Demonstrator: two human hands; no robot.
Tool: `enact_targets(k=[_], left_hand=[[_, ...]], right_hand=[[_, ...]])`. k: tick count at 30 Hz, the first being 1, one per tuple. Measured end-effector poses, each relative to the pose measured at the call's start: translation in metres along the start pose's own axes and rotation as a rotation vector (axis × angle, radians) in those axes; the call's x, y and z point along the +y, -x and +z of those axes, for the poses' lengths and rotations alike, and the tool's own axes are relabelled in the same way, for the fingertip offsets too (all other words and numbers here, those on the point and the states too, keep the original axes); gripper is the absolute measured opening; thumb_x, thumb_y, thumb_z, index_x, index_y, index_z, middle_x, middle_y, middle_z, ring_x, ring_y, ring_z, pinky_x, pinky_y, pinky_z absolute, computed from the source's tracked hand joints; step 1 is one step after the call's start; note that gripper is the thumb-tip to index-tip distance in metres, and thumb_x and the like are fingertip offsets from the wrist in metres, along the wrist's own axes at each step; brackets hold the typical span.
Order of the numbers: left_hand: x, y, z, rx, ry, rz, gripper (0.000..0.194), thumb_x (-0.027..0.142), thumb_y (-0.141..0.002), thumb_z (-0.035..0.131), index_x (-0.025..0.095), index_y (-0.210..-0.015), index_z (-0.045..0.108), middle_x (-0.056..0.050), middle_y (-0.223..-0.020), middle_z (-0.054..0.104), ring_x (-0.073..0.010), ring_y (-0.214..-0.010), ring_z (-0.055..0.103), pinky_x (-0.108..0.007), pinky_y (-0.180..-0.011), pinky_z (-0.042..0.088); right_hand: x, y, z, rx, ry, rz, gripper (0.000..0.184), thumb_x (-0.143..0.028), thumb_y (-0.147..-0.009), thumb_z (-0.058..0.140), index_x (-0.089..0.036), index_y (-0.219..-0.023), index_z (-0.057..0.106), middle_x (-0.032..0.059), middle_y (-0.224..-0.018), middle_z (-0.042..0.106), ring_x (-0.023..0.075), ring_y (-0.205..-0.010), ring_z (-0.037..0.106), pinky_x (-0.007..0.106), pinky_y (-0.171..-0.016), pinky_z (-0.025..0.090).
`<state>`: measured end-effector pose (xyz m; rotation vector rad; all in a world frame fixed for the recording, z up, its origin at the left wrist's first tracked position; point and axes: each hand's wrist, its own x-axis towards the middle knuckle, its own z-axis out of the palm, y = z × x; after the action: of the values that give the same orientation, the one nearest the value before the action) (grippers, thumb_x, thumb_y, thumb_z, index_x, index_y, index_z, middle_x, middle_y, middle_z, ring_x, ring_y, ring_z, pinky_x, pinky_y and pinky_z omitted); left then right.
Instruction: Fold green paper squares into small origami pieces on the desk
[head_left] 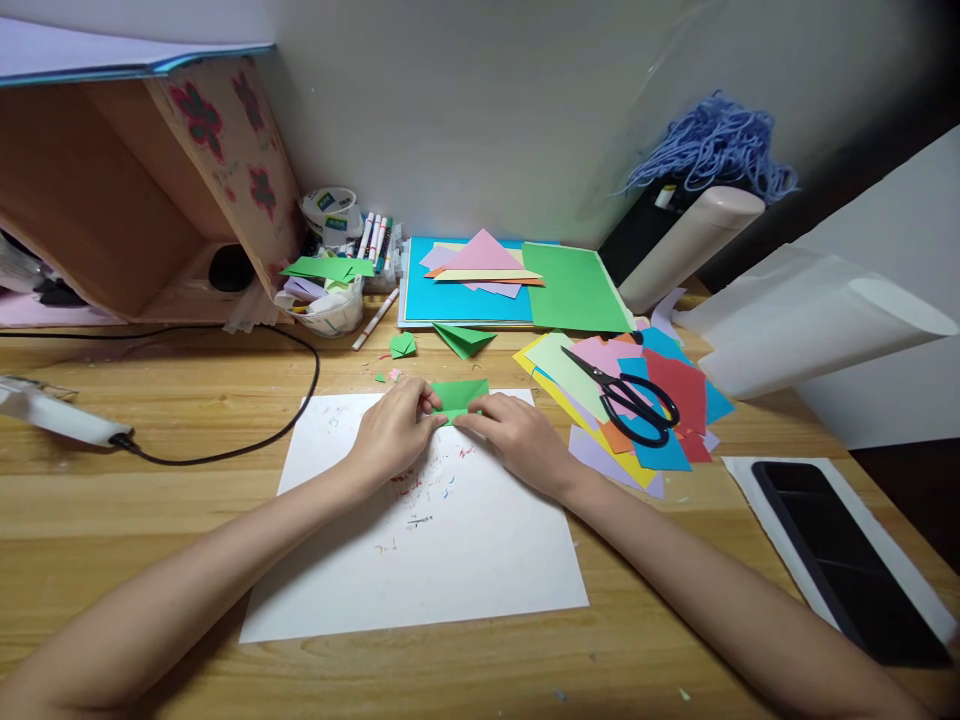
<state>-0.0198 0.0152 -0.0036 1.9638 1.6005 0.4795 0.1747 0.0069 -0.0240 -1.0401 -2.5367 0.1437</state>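
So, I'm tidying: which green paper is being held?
The piece over the white sheet, pinched by left hand and right hand; other green pieces lie untouched.

No word or number comes out clearly enough from here to read with certainty. The plainest label is on the white tape roll (330, 208), left of the upper middle of the frame: a blue-and-green patch with a touch of yellow, its small print blurred, and dark lettering beside it on the roll that I can't make out. On the large white sheet of paper (480, 560), centre and lower middle, there are scattered little marks in red, blue, black, orange and green; I can't read any of them as a letter or figure.
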Motion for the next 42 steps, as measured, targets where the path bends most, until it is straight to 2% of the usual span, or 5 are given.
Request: enact_targets(k=[8,18,23,28,42], left_hand=[[0.0,0.002,0.0,0.006,-0.053,0.03,0.006,0.026,-0.078,0.056,0.021,-0.081,0.055,0.0,-0.086,0.057,-0.0164,-0.078,0.054,-0.027,-0.061,0.037],[0.002,0.004,0.001,0.063,-0.117,0.07,0.006,0.025,-0.078,0.058,0.021,-0.082,0.056,-0.001,-0.086,0.055,-0.017,-0.079,0.054,-0.027,-0.061,0.037],[0.005,0.013,0.009,0.16,-0.355,0.321,0.015,0.013,-0.084,0.046,0.021,-0.087,0.06,-0.003,-0.089,0.057,-0.0175,-0.081,0.053,-0.029,-0.065,0.037],[0.012,0.021,0.017,0.026,-0.543,0.623,0.023,0.017,-0.091,0.035,0.015,-0.091,0.057,-0.005,-0.082,0.058,-0.0166,-0.072,0.052,-0.03,-0.062,0.037],[0.024,0.036,0.02,0.021,-0.861,0.537,0.032,0.008,-0.089,0.031,0.01,-0.075,0.06,-0.01,-0.069,0.056,-0.0177,-0.06,0.055,-0.027,-0.045,0.031]], right_hand=[[0.001,0.0,-0.005,-0.005,0.151,-0.196,0.025,-0.016,-0.092,0.039,-0.019,-0.107,0.059,0.0063,-0.091,0.062,0.0162,-0.08,0.051,0.028,-0.065,0.036],[0.002,0.001,0.0,0.086,0.17,-0.157,0.017,-0.013,-0.087,0.047,-0.017,-0.084,0.064,0.0029,-0.085,0.065,0.0153,-0.076,0.049,0.028,-0.061,0.032],[0.005,0.001,-0.003,0.12,0.197,-0.161,0.023,-0.01,-0.086,0.045,-0.016,-0.071,0.062,0.0038,-0.074,0.064,0.0153,-0.071,0.046,0.028,-0.058,0.029],[0.004,0.002,-0.006,0.122,0.232,-0.168,0.027,-0.008,-0.084,0.045,-0.015,-0.064,0.061,0.0048,-0.066,0.061,0.0158,-0.066,0.045,0.029,-0.054,0.027],[0.007,0.004,-0.008,0.12,0.292,-0.137,0.023,-0.004,-0.076,0.048,-0.015,-0.059,0.06,0.0037,-0.063,0.062,0.015,-0.06,0.044,0.03,-0.051,0.022]])
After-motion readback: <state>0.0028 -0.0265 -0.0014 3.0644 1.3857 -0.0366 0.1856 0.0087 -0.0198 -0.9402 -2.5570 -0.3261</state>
